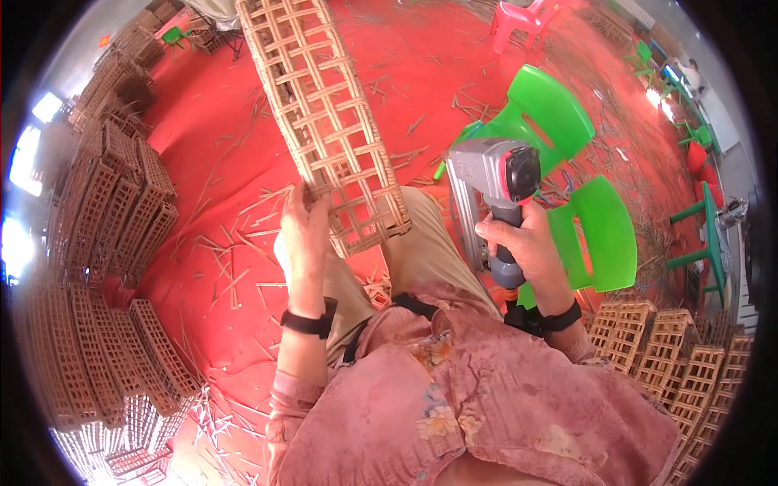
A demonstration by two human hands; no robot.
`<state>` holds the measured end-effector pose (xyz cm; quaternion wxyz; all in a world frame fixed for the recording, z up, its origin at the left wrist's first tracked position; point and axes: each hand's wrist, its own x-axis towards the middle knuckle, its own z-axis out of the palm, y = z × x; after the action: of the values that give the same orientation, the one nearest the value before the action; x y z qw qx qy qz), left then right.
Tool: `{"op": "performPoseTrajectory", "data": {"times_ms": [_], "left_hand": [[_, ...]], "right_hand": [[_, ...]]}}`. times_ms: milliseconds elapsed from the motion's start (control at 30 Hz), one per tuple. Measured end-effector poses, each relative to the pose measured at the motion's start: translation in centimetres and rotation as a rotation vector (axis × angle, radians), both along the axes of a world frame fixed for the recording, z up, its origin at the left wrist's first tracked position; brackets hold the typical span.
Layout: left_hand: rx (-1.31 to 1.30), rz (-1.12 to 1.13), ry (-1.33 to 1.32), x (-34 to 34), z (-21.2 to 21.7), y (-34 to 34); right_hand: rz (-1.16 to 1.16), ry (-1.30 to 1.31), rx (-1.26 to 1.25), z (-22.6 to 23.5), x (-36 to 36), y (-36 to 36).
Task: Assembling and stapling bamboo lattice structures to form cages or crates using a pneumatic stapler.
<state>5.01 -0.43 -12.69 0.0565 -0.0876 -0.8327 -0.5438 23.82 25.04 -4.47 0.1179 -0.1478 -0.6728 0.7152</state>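
Observation:
My left hand (304, 235) grips the near left edge of a long woven rattan lattice panel (320, 105) that rests across my knees and stretches away from me. My right hand (527, 251) is closed around the handle of a grey pneumatic nail gun (486, 186) with a red and black cap. The gun is held upright just right of the panel's near end, not touching it. Both wrists wear black bands.
Stacks of finished lattice panels (105, 219) line the left side, and more (673, 356) stand at the right. Green plastic chairs (567, 154) lie by my right hand, a pink chair (523, 20) farther off. Rattan scraps (235, 251) litter the red floor.

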Motion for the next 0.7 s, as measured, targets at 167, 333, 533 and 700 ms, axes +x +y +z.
{"op": "performPoseTrajectory", "data": {"times_ms": [167, 333, 533, 700], "left_hand": [[0.072, -0.097, -0.142, 0.8, 2.8, -1.5], [0.176, -0.162, -0.242, 3.5, 8.4, -3.3], [0.09, -0.252, -0.362, 3.2, 11.1, -5.4], [-0.253, -0.159, -0.115, 2.4, 10.9, -4.4]], "right_hand": [[0.004, -0.033, 0.028, 1.0, -0.4, 0.4], [-0.027, -0.06, 0.031, 0.5, -0.6, 1.5], [-0.044, -0.089, 0.039, -0.6, -2.4, 1.9], [-0.067, -0.08, 0.0, -1.0, -3.3, 2.1]]}}
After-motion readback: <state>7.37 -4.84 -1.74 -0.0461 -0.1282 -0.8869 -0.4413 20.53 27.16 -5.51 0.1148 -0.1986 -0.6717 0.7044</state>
